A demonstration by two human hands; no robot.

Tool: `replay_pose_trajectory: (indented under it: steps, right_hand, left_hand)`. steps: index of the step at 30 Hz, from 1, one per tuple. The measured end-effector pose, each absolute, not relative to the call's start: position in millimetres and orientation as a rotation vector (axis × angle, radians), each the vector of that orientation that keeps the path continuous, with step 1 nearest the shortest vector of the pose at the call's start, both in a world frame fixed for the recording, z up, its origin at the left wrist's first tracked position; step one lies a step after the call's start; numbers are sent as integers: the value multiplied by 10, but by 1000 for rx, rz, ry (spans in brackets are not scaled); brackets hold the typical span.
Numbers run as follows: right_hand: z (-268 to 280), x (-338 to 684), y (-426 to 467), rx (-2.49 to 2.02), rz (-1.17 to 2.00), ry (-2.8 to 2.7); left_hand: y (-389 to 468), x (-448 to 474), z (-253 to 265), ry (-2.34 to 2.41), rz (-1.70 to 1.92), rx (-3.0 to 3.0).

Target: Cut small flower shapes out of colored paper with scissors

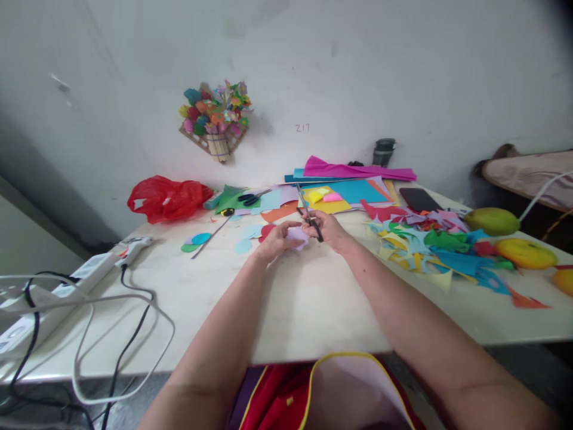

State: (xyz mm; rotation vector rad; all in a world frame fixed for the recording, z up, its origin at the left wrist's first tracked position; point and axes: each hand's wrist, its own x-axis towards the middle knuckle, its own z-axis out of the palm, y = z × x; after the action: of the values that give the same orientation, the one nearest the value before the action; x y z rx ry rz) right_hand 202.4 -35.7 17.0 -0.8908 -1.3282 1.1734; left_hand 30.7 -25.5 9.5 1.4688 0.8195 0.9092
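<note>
Over the middle of the white table, my left hand (278, 240) is closed on a piece of lilac paper (297, 237). My right hand (329, 229) grips black-handled scissors (316, 229), their blades pointing up and away from me. The two hands nearly meet, and the fingers partly cover both the paper and the scissor handles. Just behind my left hand lies a red paper circle (267, 232), partly hidden by it. Light blue paper circles (244, 245) lie to its left. Further left are a blue circle (201, 238) and a green one beside a thin strip.
Coloured paper sheets (358, 192) and a second pair of scissors (250, 197) lie at the back. Paper scraps (421, 251), a phone (419, 199) and mangoes (526, 253) are on the right. A red plastic bag (168, 200) and a power strip (67, 292) with loose cables occupy the left.
</note>
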Motion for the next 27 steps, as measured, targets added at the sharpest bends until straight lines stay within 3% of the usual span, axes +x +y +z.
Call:
replay_pose_trajectory:
  steps: [15, 27]
  right_hand:
    - [108, 1935, -308, -961, 1098, -1179]
    - [172, 1909, -369, -1007, 1085, -1137]
  left_hand:
    - [-178, 275, 28, 896, 1113, 1194]
    - [-199, 267, 57, 795, 1034, 1188]
